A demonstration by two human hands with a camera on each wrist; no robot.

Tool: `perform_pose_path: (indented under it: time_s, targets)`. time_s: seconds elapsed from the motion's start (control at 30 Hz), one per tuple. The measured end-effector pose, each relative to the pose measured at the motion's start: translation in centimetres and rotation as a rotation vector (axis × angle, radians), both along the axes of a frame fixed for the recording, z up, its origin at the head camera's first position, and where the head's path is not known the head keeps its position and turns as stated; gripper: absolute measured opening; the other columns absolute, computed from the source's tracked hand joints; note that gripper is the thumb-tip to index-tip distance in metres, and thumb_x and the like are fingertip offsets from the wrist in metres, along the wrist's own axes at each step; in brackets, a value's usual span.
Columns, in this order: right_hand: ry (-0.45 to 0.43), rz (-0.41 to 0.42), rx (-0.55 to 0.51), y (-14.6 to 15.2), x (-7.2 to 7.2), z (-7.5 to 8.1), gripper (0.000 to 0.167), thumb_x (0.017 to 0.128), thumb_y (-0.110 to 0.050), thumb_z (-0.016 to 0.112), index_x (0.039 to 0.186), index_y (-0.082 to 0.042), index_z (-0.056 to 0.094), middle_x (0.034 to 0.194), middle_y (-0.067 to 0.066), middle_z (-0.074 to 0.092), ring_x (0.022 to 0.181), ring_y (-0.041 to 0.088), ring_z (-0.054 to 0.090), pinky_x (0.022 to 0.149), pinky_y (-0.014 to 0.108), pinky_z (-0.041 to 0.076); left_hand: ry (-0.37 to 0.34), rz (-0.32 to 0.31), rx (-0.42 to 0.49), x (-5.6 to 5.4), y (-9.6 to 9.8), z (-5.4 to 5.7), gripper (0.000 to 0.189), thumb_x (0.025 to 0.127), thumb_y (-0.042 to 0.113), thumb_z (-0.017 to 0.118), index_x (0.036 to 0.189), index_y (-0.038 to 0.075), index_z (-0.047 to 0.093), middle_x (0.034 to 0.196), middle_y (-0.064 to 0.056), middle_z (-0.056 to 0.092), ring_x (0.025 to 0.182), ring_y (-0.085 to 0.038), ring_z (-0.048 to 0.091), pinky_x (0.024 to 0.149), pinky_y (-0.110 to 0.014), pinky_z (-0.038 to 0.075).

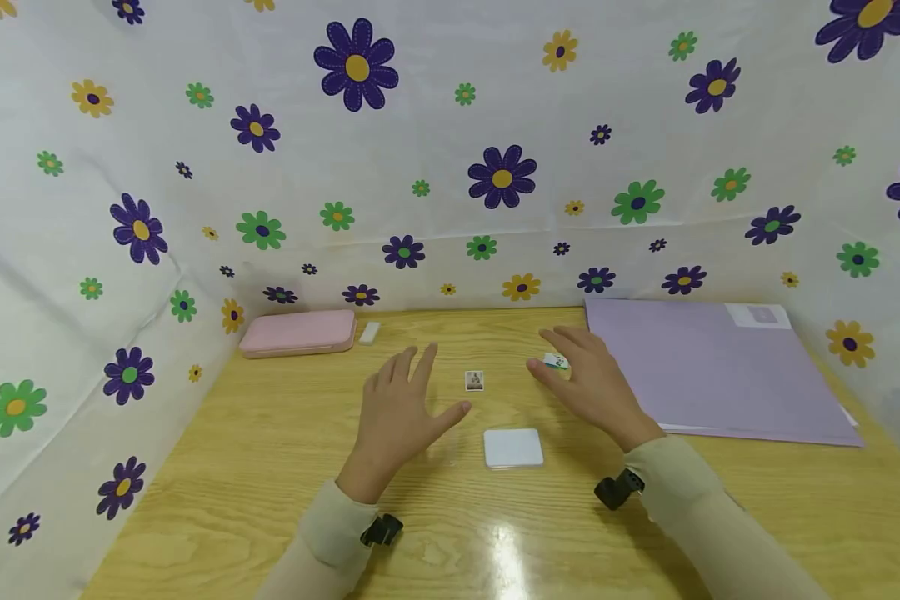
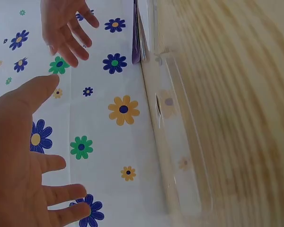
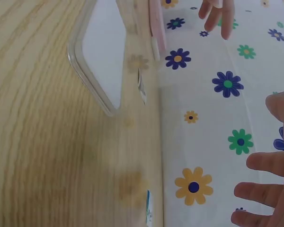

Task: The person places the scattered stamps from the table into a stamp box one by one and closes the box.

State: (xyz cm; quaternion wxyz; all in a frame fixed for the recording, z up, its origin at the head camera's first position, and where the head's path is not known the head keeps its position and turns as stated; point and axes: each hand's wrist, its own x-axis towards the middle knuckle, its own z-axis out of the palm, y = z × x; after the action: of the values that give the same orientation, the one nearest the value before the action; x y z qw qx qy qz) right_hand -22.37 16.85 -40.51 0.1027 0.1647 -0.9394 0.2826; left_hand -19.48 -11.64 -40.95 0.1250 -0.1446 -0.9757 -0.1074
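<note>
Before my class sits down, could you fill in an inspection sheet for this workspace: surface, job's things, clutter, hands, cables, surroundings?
Surface: wooden table, with a bright patch of glare.
Job's things: small picture, white box, clear plastic piece and small card, all on the table.
Clutter: pink case and small white block at back left; purple folder at right.
Hands: left hand and right hand spread, holding nothing.
Cables: nothing seen.
Surroundings: flowered cloth behind and at both sides.
</note>
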Motion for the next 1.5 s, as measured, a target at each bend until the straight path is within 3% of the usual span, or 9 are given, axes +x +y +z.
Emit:
perform_pose_path:
  time_s: [0.3, 0.5, 0.73, 0.9, 1.07, 1.3, 1.5]
  targets:
    - [-0.056, 0.070, -0.083, -1.3, -0.6, -0.1, 0.063, 0.098, -0.052, 0.054, 0.143, -0.009, 0.052, 0.142, 0.016, 0.050, 0.136, 0.038, 0.037, 0.107, 0.061, 0.029, -0.129, -0.039, 0.061, 0.6, 1.0, 0.1, 0.089, 0.084, 0.074, 0.057, 0.151, 0.017, 0.041, 0.144, -0.014, 0.047, 0.129, -0.037, 0.043, 0.099, -0.062, 0.035]
    - [-0.054, 0.102, -0.065, -2.2, -1.3, -0.3, 0.052, 0.098, -0.040, 0.060, 0.139, -0.007, 0.056, 0.124, 0.015, 0.062, 0.120, 0.034, 0.053, 0.096, 0.056, 0.042, -0.184, -0.101, 0.064, 0.7, 1.7, 0.2, 0.082, 0.082, 0.072, 0.061, 0.142, 0.017, 0.052, 0.137, -0.008, 0.055, 0.121, -0.034, 0.051, 0.095, -0.060, 0.039]
    - [-0.101, 0.133, -0.066, -3.4, -2.0, -0.1, 0.049, 0.098, -0.036, 0.062, 0.136, -0.006, 0.058, 0.123, 0.016, 0.063, 0.112, 0.034, 0.058, 0.090, 0.052, 0.047, -0.257, -0.145, 0.069, 0.4, 2.2, -0.1, 0.078, 0.079, 0.070, 0.067, 0.137, 0.019, 0.058, 0.128, -0.003, 0.060, 0.111, -0.031, 0.055, 0.090, -0.055, 0.043]
    - [-0.128, 0.143, -0.060, -4.3, -2.6, 0.2, 0.045, 0.097, -0.034, 0.064, 0.133, -0.007, 0.060, 0.120, 0.012, 0.064, 0.107, 0.029, 0.058, 0.088, 0.047, 0.048, -0.284, -0.174, 0.064, 0.2, 2.6, -0.2, 0.070, 0.079, 0.065, 0.070, 0.131, 0.018, 0.063, 0.119, 0.001, 0.064, 0.106, -0.030, 0.057, 0.087, -0.054, 0.044]
    - [-0.182, 0.146, -0.077, -5.0, -3.3, 0.4, 0.040, 0.097, -0.030, 0.065, 0.130, -0.007, 0.063, 0.112, 0.009, 0.065, 0.100, 0.025, 0.057, 0.086, 0.043, 0.049, -0.320, -0.204, 0.057, 0.0, 3.1, -0.4, 0.065, 0.078, 0.062, 0.074, 0.125, 0.018, 0.067, 0.121, 0.001, 0.065, 0.107, -0.030, 0.059, 0.087, -0.056, 0.044]
    - [-0.264, 0.158, -0.086, -5.8, -4.7, -0.4, 0.036, 0.097, -0.024, 0.066, 0.127, -0.004, 0.064, 0.103, 0.006, 0.065, 0.093, 0.022, 0.058, 0.083, 0.039, 0.050, -0.337, -0.227, -0.018, -0.4, 3.8, -0.8, 0.066, 0.076, 0.062, 0.076, 0.126, 0.020, 0.068, 0.125, 0.002, 0.064, 0.110, -0.028, 0.058, 0.087, -0.053, 0.045]
    - [-0.336, 0.163, -0.110, -6.4, -6.2, -1.3, 0.033, 0.096, -0.022, 0.067, 0.124, -0.004, 0.066, 0.100, 0.004, 0.064, 0.093, 0.022, 0.058, 0.085, 0.038, 0.050, -0.346, -0.251, -0.016, -0.7, 4.2, -0.7, 0.063, 0.070, 0.058, 0.083, 0.119, 0.020, 0.072, 0.114, 0.008, 0.069, 0.103, -0.025, 0.061, 0.084, -0.051, 0.046]
